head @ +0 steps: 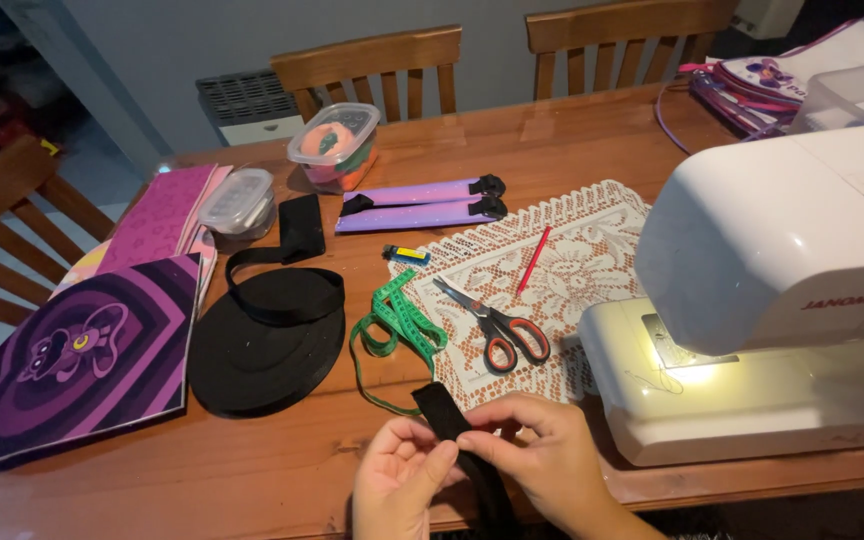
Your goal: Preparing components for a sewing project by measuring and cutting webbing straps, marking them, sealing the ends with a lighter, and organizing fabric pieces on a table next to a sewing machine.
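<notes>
Near the table's front edge, my left hand (pixel 402 480) and my right hand (pixel 542 460) both pinch a short black strap piece (pixel 444 408), its free end pointing up and away from me. Just beyond it lie a green measuring tape (pixel 399 325) and red-handled scissors (pixel 500 327) on a white lace mat (pixel 572 260). A white sewing machine (pixel 772 290) with its light on stands to the right of my hands.
A roll of black webbing (pixel 267 345) and purple printed fabric (pixel 72 355) lie at the left. Behind are two purple padded straps (pixel 417 205), a red pencil (pixel 533 260), a small lighter (pixel 407 254), two plastic containers (pixel 335 143), and wooden chairs (pixel 372 65).
</notes>
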